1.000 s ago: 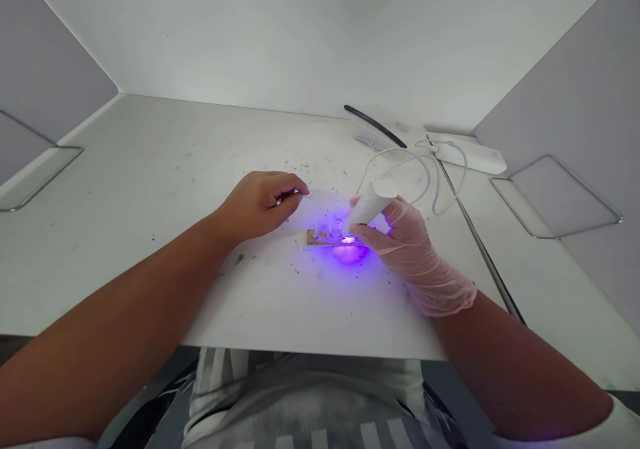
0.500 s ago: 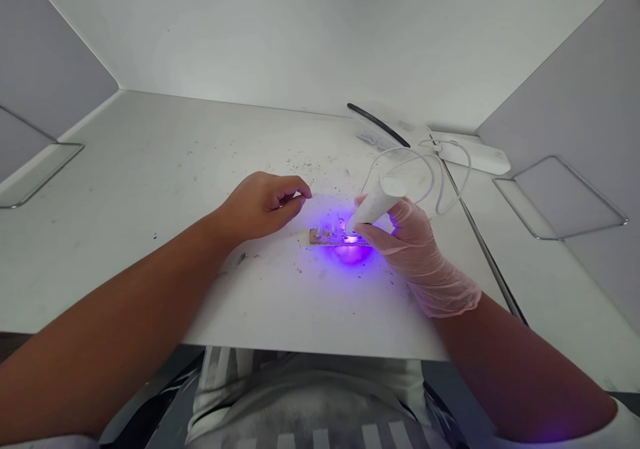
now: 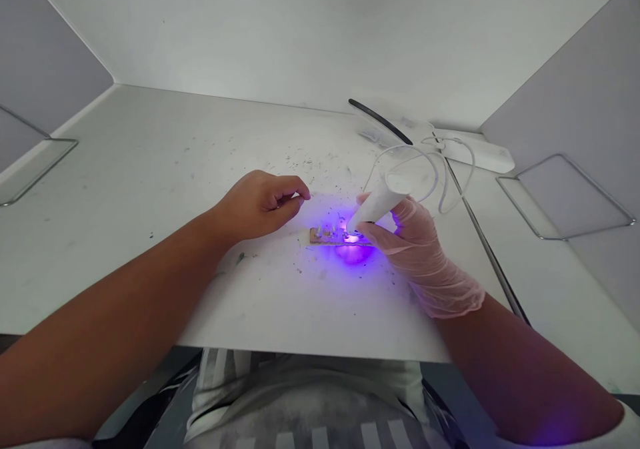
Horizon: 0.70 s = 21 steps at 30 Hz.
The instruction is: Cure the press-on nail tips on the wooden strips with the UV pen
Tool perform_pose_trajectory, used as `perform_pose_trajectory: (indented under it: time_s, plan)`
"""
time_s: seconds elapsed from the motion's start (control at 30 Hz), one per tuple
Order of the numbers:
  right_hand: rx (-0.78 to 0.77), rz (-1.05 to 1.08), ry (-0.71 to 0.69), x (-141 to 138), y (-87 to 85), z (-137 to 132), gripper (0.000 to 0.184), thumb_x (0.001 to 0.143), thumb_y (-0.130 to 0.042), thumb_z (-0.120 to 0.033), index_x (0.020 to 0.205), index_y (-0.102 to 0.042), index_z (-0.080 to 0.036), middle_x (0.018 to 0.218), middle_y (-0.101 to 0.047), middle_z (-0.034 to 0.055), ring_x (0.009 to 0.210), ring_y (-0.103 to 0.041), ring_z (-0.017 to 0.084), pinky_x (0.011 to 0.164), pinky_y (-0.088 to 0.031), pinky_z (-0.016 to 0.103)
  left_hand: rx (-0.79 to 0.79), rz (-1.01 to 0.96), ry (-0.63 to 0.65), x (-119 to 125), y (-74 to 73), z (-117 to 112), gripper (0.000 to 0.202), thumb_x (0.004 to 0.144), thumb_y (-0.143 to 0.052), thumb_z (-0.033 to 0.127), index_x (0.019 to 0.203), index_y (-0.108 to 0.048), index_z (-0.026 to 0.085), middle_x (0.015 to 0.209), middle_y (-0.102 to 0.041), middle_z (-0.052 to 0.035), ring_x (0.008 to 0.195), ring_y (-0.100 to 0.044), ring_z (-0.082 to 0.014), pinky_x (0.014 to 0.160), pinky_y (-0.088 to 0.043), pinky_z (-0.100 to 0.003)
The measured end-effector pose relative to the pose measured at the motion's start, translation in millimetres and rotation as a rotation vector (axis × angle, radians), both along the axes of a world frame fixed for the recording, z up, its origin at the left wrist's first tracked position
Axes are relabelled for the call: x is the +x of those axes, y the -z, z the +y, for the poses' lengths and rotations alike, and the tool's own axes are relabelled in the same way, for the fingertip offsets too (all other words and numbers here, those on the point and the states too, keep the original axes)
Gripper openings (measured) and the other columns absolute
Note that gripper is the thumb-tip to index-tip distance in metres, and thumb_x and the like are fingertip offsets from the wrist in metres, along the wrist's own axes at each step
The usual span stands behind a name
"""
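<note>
My right hand [image 3: 417, 239], in a thin translucent glove, is wrapped round a white pen-shaped lamp [image 3: 376, 203] with a white cable. Its tip casts violet light down onto a small brown strip [image 3: 327, 236] with little parts on it, lying on the white table [image 3: 150, 169]. My bare left hand [image 3: 260, 202] rests on the table just left of the strip, fingers curled and pinched together; what they pinch, if anything, is too small to name.
A white cable [image 3: 440, 169] loops from the lamp back to a white power strip [image 3: 475, 152] at the back right. A black curved strip [image 3: 380, 121] lies beside it. Wire frames [image 3: 565, 199] stand against both side walls. Dark specks litter the tabletop.
Almost nothing has moved. Both hands hold their places at the strip; the view has shifted slightly.
</note>
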State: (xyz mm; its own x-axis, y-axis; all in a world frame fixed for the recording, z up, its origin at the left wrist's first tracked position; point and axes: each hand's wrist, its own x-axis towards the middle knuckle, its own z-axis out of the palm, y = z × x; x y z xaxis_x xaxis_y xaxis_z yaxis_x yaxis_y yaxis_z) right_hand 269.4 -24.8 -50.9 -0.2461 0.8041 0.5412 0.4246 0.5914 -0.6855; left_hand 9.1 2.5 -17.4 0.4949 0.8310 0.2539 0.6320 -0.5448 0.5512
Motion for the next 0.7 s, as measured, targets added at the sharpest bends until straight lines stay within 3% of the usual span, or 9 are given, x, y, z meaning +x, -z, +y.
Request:
perform_pose_trajectory:
  time_s: [0.2,0.53,0.7]
  plan:
    - [0.06,0.013,-0.036,0.5,0.2,0.7,0.007,0.082,-0.068,-0.026,0.089,-0.065,-0.026,0.075,-0.061,-0.0015,0.075,-0.06,0.018,0.069,-0.051,0.036,-0.039,0.022,-0.024,-1.2,-0.9,-0.4,0.02,0.083,-0.051,0.027,0.087,-0.07,0.02,0.047,-0.039,0.0076,0.044,-0.033,-0.0084,0.049,-0.03,-0.025]
    - [0.033,0.007,-0.028,2.2,3.4,1.9,0.016,0.082,-0.068,-0.03,0.097,-0.066,-0.026,0.083,-0.064,0.0005,0.077,-0.061,0.018,0.07,-0.054,0.038,-0.054,0.01,-0.031,-0.1,-0.5,-0.3,0.02,0.082,-0.052,0.028,0.088,-0.069,0.02,0.047,-0.038,0.0078,0.044,-0.033,-0.0086,0.049,-0.029,-0.025]
    - [0.024,0.021,-0.031,2.2,2.1,1.5,0.011,0.082,-0.067,-0.031,0.091,-0.065,-0.026,0.081,-0.062,0.0004,0.076,-0.06,0.019,0.07,-0.053,0.038,-0.058,0.024,-0.032,0.2,-1.0,0.0,0.021,0.082,-0.051,0.029,0.088,-0.069,0.02,0.047,-0.038,0.0072,0.044,-0.033,-0.009,0.05,-0.03,-0.025]
